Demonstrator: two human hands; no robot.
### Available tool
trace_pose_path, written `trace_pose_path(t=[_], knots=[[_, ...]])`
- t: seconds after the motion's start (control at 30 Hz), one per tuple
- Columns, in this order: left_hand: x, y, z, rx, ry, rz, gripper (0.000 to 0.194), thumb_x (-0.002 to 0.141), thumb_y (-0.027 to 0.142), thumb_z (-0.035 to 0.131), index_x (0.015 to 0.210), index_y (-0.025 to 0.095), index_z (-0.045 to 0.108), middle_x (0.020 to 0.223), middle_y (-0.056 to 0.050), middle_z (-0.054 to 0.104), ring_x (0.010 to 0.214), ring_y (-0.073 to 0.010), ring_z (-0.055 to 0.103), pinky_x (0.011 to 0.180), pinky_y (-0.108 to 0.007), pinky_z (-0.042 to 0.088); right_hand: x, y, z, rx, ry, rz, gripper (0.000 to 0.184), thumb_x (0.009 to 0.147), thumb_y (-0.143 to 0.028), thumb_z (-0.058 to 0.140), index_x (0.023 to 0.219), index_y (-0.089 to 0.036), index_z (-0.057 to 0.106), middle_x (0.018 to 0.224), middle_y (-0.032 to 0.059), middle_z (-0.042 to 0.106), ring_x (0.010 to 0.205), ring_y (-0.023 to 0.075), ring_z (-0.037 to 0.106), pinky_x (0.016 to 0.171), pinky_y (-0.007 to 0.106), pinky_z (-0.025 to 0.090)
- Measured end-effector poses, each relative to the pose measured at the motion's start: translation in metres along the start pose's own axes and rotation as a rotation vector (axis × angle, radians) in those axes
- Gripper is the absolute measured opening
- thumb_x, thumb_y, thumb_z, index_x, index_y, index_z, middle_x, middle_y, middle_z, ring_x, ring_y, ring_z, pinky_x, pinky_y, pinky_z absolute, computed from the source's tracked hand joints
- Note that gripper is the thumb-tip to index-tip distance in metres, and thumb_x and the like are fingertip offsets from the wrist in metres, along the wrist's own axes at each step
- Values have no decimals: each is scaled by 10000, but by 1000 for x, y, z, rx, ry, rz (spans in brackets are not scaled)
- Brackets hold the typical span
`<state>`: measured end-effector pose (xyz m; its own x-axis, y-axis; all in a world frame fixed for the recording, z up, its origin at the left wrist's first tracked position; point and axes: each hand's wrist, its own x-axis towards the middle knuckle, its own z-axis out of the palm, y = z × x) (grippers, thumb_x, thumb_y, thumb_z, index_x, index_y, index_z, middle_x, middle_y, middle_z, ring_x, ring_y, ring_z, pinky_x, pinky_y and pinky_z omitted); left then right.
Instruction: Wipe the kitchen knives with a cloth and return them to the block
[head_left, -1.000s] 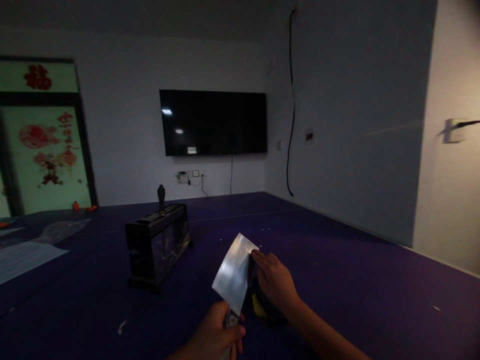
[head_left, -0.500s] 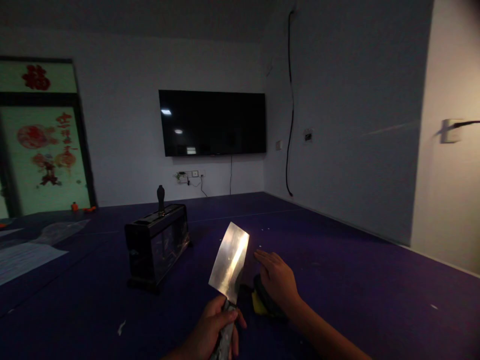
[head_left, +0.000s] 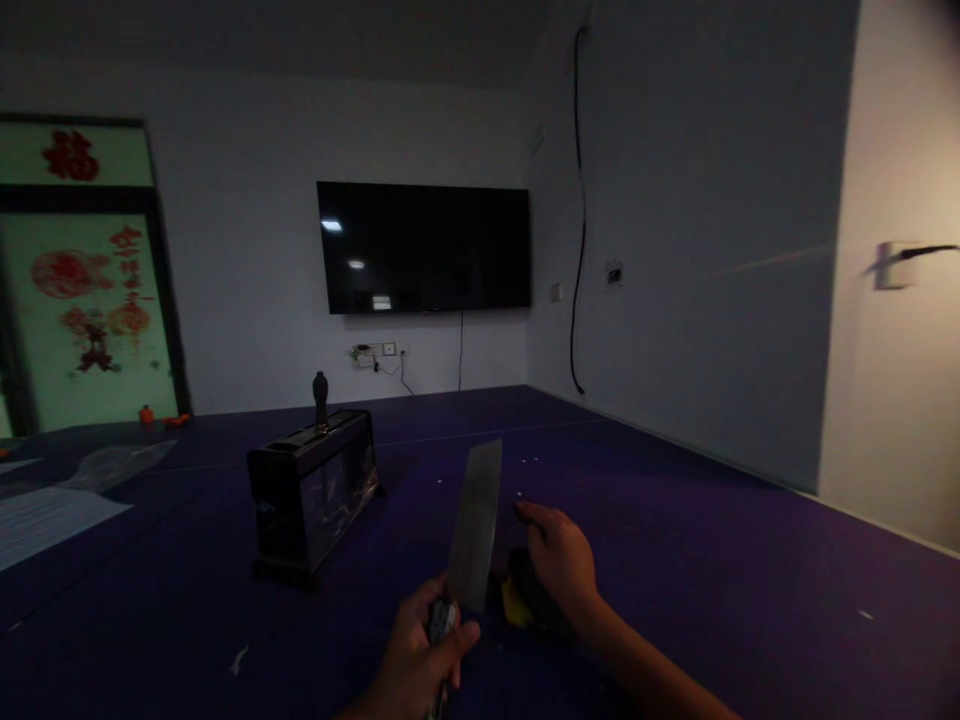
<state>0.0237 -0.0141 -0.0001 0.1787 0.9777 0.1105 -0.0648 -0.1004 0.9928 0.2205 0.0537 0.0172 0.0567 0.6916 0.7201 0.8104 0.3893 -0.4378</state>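
1. The cleaver (head_left: 477, 525) is up in the left hand (head_left: 420, 645), whose fingers and thumb are wrapped round its handle; the blade points away from the person, turned partly edge-on.
2. The right hand (head_left: 561, 560) is off the blade, a small gap away, fingertips directed toward it. Its palm and some fingers are hidden, so I cannot tell whether it grips anything.
3. Between the hands, just in front of the right wrist, sits a black-and-yellow object (head_left: 517, 605), partly covered; whether the blade touches it is unclear.
4. Picking up is done, as I judge it; handling looks under way, since the cleaver is not set down. How much remains cannot be read from the blade.
5. Beyond the left hand, to its left, the black holder (head_left: 279, 525) stands on the tabletop (head_left: 697, 600), one dark handle (head_left: 321, 392) rising from its top.
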Motion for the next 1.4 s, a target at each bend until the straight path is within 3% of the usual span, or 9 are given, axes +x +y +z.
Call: trace_pose_path(t=[0.13,0.33,0.53,0.97,1.07,1.23,1.4], knots=[[2,-2,-1,3,27,-37,504,560,489,677,897,189,454,511,93,424,352,-42,404,349,-158,296,-1,6,4,16,22,52,355,742,-137,369,964,-155,646,965,63,660,902,195,598,810,333,453],[5,0,0,-30,9,-109,539,592,477,645,977,192,398,552,63,516,344,-78,468,329,-174,321,-1,9,6,30,49,38,348,735,-147,377,952,-166,649,957,69,659,896,205,599,797,350,460],[5,-1,0,-13,34,-95,463,603,483,631,886,189,411,535,71,505,271,-63,419,275,-165,258,0,8,6,110,95,-25,350,730,-127,379,962,-174,637,944,70,656,880,203,596,800,358,463],[9,0,-1,-44,85,-131,458,550,510,652,789,159,480,582,31,563,270,-62,424,264,-175,267,-5,-10,4,185,123,-193,407,731,-103,385,1085,-189,567,1068,87,601,997,216,535,888,423,411],[9,-1,-2,-47,103,-140,474,574,538,625,819,156,488,647,8,596,276,-56,422,267,-181,280,-6,-12,3,158,77,-279,429,722,-86,378,1085,-204,572,1059,75,609,989,213,539,875,421,420],[7,1,-1,-44,105,-143,479,630,583,552,848,164,477,542,44,540,266,-68,416,270,-181,278,-8,-22,-2,88,-89,-489,451,724,-37,359,1060,-219,598,1049,40,625,934,180,555,813,336,465],[7,3,1,-50,131,-154,449,648,586,531,812,173,470,505,61,499,256,-73,415,266,-177,266,-8,-33,-7,34,-147,-543,424,756,-32,346,1019,-209,627,1032,33,637,902,171,558,796,303,467]])
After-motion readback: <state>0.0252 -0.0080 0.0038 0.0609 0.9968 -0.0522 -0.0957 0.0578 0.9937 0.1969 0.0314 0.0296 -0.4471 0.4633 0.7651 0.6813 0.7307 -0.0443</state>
